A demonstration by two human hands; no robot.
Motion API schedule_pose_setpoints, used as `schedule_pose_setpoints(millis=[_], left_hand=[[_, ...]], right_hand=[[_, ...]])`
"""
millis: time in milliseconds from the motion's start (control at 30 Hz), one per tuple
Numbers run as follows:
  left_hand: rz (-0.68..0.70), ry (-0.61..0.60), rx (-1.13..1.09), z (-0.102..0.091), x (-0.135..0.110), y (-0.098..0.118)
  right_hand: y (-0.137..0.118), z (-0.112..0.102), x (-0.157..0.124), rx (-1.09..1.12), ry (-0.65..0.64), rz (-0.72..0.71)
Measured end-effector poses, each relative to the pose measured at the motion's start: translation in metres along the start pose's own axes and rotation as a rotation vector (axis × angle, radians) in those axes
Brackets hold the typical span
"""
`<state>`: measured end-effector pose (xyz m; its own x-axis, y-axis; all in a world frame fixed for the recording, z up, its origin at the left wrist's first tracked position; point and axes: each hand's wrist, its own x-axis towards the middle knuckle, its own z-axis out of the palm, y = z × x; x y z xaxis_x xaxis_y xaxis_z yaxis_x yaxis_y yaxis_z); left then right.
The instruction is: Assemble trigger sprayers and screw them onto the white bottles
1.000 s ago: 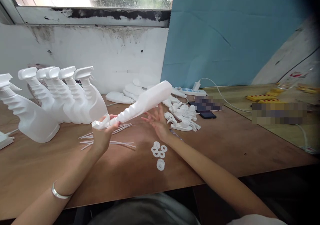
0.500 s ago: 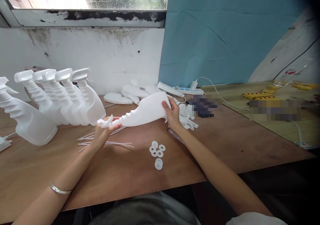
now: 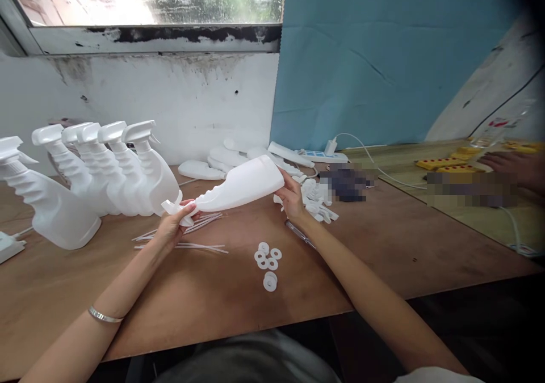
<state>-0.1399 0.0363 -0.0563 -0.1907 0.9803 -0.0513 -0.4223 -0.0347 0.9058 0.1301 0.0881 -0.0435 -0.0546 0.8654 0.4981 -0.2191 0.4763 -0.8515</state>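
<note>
I hold a white spray bottle (image 3: 238,189) lying sideways above the wooden table (image 3: 383,247). My left hand (image 3: 172,228) is closed round its trigger head at the left end. My right hand (image 3: 292,198) grips the bottle's base at the right end. Thin white dip tubes (image 3: 187,245) lie on the table under the bottle. Several white ring washers (image 3: 267,261) lie just in front of my right forearm. A heap of loose white trigger heads (image 3: 317,201) sits right behind my right hand.
A row of several finished spray bottles (image 3: 97,170) stands at the left. Empty bottles (image 3: 221,159) lie at the back by the wall. A power strip (image 3: 319,156) with a cable, yellow parts (image 3: 443,163) and another person's hand (image 3: 515,167) are at the right.
My right hand, open beside the bottle a second ago, has taken hold of its base. The bottle has come down from a steep tilt to nearly level.
</note>
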Motion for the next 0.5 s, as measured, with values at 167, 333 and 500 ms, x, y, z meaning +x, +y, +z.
schedule_pose_setpoints(millis=[167,333,500], left_hand=[[-0.053,-0.072,0.093,0.0060,-0.0089,0.0029],[-0.052,-0.045,0.072,0.0076,-0.0097,0.0030],[-0.056,-0.038,0.076,0.0073,-0.0098,0.0040]], right_hand=[[-0.0032,-0.0008,-0.0015,-0.075,0.004,-0.060],[-0.0072,0.0011,-0.0034,-0.109,-0.027,-0.167],[0.0018,-0.0007,0.0006,-0.259,0.123,-0.181]])
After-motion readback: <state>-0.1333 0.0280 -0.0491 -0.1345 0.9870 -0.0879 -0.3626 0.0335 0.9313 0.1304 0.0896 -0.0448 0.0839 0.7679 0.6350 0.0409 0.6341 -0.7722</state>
